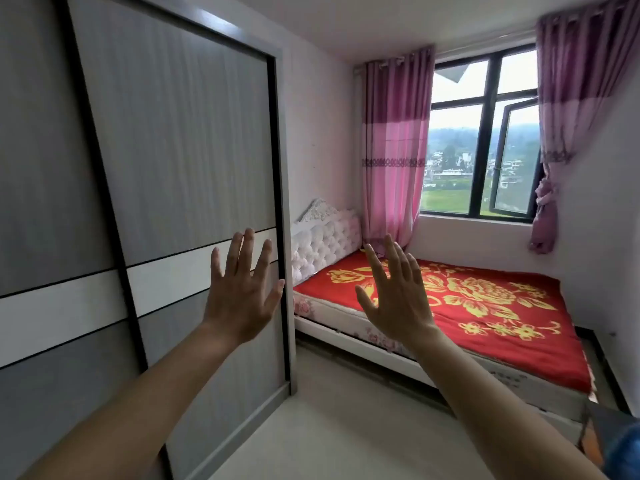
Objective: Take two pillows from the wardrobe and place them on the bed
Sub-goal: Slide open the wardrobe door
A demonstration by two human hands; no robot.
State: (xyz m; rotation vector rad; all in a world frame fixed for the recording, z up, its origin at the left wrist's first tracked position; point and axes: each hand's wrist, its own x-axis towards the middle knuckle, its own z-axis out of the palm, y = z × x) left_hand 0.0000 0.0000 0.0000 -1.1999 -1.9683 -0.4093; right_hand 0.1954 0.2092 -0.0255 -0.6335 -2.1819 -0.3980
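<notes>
On the left stood the tall wardrobe with grey wood-grain sliding doors [166, 150], black-framed and crossed by a white band, and both doors were shut, so whatever pillows it held were hidden; I could not see a single one anywhere in the room. The person's left hand [242, 292] was raised in front of the nearer door's right edge, palm forward, fingers spread wide and gripping nothing; whether it touched the panel I could not tell. Just beside it, the right hand [398, 299] was lifted the same way, fingers splayed and empty, hanging in the air with the bed behind it. Further right, the bed with the white tufted headboard [485, 368] lay against the far wall under a red blanket with a gold flower pattern [478, 296], and nothing rested on top of it. Beyond it hung pink and purple curtains [394, 150] on either side of a dark-framed window [485, 133], one pane swung open. By my reckoning the job had barely begun: the door had yet to be slid aside, both pillows yet to be taken out and both yet to be carried across and laid on that blanket.
</notes>
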